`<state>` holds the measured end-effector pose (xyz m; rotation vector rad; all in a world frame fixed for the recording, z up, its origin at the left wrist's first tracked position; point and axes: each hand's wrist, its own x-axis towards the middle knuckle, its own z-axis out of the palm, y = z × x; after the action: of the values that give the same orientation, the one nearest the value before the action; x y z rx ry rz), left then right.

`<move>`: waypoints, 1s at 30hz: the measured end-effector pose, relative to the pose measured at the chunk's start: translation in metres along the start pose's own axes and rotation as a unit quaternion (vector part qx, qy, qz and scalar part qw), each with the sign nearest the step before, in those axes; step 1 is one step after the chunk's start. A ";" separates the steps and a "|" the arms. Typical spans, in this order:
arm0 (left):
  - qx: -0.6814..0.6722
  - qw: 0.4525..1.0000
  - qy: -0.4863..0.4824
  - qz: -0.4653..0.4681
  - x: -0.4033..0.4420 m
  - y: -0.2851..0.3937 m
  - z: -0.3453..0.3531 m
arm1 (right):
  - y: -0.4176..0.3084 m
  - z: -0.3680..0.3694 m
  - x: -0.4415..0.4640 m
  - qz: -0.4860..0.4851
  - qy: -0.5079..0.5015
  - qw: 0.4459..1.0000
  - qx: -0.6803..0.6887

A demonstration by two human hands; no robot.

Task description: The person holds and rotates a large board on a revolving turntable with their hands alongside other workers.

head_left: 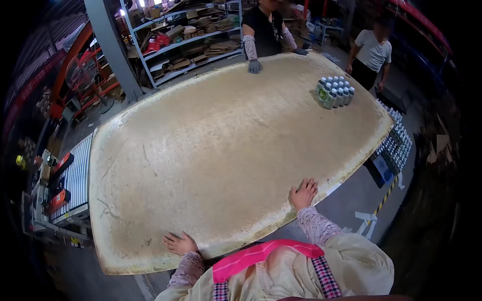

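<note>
My left hand (181, 244) lies flat on the near left edge of a large worn tan tabletop (216, 150), fingers spread. Farther right along the same edge, my right hand (304, 194) also rests palm down with its fingers stretched out. Neither hand holds anything. A shrink-wrapped-looking pack of bottles (334, 92) with white caps and green labels stands upright at the far right of the tabletop, well away from both hands.
Across the table a person (266, 35) in grey gloves touches the far edge. Another person (372, 52) stands at the far right. Many capped bottles (399, 140) stand beyond the right edge. A roller conveyor (75, 170) adjoins the left end; shelves (191, 37) hold cardboard behind.
</note>
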<state>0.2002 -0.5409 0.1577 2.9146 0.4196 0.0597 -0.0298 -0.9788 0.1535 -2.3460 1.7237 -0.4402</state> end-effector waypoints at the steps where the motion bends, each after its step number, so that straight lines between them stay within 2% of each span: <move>1: 0.002 1.000 0.005 0.002 0.000 0.000 0.002 | -0.001 -0.001 0.000 0.000 -0.005 1.000 -0.004; 9: 0.000 1.000 0.008 0.005 0.006 -0.007 0.016 | -0.011 -0.017 -0.002 0.015 -0.033 0.999 0.004; 30: -0.014 1.000 0.015 0.011 0.000 -0.004 0.006 | -0.003 -0.006 -0.001 -0.009 -0.009 1.000 -0.014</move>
<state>0.1999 -0.5384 0.1509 2.8940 0.3889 0.1113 -0.0298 -0.9765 0.1600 -2.3789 1.7141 -0.3993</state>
